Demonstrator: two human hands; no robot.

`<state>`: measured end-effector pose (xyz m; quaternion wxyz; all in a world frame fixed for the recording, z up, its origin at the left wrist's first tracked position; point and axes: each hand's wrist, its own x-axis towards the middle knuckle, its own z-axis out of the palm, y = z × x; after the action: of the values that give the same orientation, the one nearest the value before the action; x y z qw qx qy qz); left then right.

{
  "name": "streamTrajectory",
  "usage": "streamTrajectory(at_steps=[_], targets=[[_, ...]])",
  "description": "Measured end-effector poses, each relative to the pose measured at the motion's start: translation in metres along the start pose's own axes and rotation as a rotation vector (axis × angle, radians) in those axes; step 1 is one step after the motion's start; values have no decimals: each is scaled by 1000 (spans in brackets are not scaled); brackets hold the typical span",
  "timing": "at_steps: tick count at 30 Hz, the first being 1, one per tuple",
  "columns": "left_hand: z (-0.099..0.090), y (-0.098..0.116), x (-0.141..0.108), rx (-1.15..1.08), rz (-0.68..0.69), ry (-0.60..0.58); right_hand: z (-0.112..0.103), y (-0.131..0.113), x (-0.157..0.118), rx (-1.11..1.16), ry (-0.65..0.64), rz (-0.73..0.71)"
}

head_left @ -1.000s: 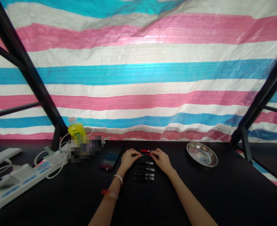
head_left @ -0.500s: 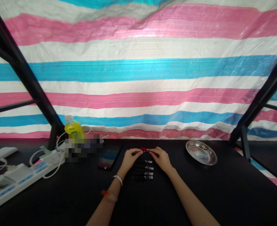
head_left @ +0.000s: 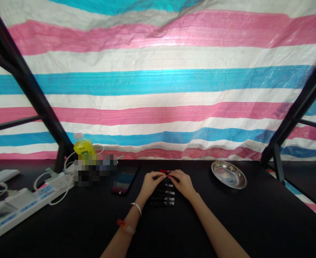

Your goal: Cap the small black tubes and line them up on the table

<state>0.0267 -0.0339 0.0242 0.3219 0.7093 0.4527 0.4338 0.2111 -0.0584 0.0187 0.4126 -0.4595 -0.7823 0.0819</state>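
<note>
My left hand [head_left: 151, 183] and my right hand [head_left: 183, 182] meet over the black table, thumbs and fingertips pinched close together. Between the fingertips something small and reddish shows, too covered to make out. Just beyond them lies a red pen-like stick [head_left: 163, 171], partly hidden by the fingers. On the near side several slim black pens [head_left: 166, 192] lie in a row, one below another, with whitish marks at their right ends. The nearest black pen [head_left: 163, 203] lies between my wrists.
A shiny metal dish [head_left: 229, 175] stands to the right. On the left are a dark phone-like slab [head_left: 124, 180], a bottle of yellow liquid [head_left: 84, 147] and a white power strip [head_left: 30, 204] with cables. A striped sheet [head_left: 158, 82] hangs behind, between black metal legs.
My hands have drawn closer together and slightly towards me. Earlier my fingers were at the two ends of the red stick; now they meet in front of it.
</note>
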Motion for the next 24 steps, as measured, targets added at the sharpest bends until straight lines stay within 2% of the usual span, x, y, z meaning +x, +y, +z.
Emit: streamTrajectory(at_steps=[8, 13, 15, 20, 24], targets=[[4, 5, 0, -2, -31, 49, 1, -3, 1, 9, 23, -31], [-1, -1, 2, 29, 14, 107, 3, 1, 1, 77, 122, 61], [-3, -6, 4, 64, 23, 60, 4, 4, 1, 88, 173, 126], [0, -10, 3, 241, -61, -135, 7, 12, 2, 92, 270, 263], [3, -6, 1, 298, -91, -196, 11, 18, 2, 140, 247, 311]])
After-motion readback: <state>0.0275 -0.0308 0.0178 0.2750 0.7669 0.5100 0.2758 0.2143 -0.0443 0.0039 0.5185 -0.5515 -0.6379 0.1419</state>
